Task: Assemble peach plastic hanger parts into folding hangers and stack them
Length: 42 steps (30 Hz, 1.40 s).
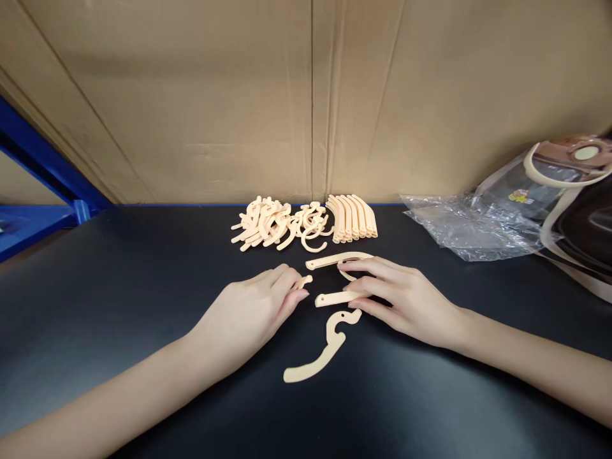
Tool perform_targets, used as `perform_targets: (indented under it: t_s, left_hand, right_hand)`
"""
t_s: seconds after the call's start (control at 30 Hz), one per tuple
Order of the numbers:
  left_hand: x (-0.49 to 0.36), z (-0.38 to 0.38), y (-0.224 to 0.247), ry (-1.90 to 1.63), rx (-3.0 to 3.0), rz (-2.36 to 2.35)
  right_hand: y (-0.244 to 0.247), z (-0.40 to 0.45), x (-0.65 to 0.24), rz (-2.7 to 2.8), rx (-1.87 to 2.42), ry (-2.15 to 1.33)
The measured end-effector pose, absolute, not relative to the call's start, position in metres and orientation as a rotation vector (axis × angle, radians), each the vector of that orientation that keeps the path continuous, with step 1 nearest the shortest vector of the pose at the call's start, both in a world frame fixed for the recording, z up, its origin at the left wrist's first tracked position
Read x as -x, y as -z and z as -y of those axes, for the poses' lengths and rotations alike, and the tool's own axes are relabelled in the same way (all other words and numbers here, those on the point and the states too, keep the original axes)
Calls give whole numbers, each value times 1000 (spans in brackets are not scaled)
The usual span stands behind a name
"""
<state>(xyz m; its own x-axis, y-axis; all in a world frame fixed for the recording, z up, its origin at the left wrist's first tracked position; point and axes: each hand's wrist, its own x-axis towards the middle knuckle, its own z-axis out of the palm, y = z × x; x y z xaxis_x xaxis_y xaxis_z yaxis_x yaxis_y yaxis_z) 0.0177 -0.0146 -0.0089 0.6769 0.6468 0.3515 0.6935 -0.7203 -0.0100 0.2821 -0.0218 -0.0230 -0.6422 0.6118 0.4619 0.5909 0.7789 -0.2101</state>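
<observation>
A beige bar (335, 299) at the middle of the table (167, 274) sits between thumb and half-spread fingers of the right hand (404, 290), the left hand (253, 303) tightly pinches a small piece (306, 280), the bottle's (554, 156) label (521, 196) is illegibly small, and cardboard (205, 108) lines the far edge.

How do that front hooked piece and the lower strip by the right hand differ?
The hooked piece curls at one end; the lower strip looks nearly straight where visible. The hooked piece shows almost whole; the right hand partly hides the lower strip. Both are pale with small holes.
</observation>
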Motion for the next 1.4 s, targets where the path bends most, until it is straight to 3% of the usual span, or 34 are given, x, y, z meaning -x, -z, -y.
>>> perform_targets:
  t_s: [0.37, 0.9, 1.4]
  left_hand:
    - [-24, 28, 5, 690, 2843, 1106]
    - [-27, 28, 5, 579, 2847, 1040]
    - [-23, 25, -2, 345, 2505, 671]
  right_hand:
    - [24, 26, -282, 2400, 910, 228]
    - [17, 31, -278, 2370, 776, 545]
    - [16, 31, -276, 2426, 753, 540]
